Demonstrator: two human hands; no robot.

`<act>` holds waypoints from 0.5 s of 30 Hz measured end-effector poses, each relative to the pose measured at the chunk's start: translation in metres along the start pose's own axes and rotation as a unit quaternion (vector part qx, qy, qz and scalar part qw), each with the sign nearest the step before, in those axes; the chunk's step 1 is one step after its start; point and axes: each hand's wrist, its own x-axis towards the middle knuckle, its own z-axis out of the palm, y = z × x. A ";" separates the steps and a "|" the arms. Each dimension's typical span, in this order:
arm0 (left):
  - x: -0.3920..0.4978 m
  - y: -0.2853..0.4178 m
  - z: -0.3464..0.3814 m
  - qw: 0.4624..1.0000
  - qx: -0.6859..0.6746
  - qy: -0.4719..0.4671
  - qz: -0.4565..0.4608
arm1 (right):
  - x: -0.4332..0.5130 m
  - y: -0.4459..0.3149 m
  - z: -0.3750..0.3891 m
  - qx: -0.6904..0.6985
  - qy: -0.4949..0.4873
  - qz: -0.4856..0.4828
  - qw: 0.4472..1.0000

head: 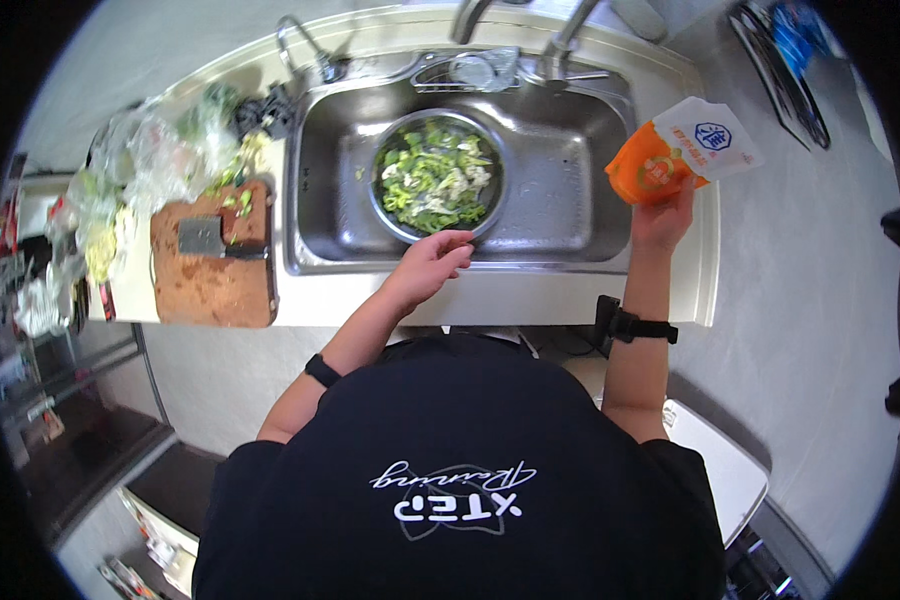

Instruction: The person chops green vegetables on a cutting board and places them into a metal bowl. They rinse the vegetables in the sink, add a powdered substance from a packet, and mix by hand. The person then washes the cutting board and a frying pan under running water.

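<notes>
My right hand [664,214] grips an orange-and-white printed plastic pouch [656,161] from below, over the counter at the sink's right edge. Chopped green leaves and pale cauliflower florets [435,180] lie in a round metal bowl [499,161], which stands in the stainless steel sink [555,172]. Just in front of the bowl's near rim is my left hand [431,266], fingers loosely bent and thumb apart, with nothing visible in it. Whether its fingertips touch the rim I cannot tell.
On the left counter, a cleaver [210,238] lies on a wooden cutting board [202,292] with green scraps. Clear plastic bags [146,150] of vegetables crowd behind it. A main faucet [559,56] and a slim curved tap [319,56] rise behind the sink, beside a wire rack [427,75].
</notes>
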 end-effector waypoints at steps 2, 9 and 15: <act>0.004 0.003 0.003 1.000 0.005 -0.004 -0.004 | 0.018 -0.013 -0.031 -0.061 0.010 -0.081 0.995; 0.017 0.006 0.012 1.000 -0.013 -0.007 -0.020 | 0.046 -0.021 -0.162 -0.255 0.230 -0.082 0.936; 0.012 0.002 0.004 0.999 -0.022 0.025 -0.020 | 0.030 -0.036 -0.186 -0.304 0.154 -0.106 0.934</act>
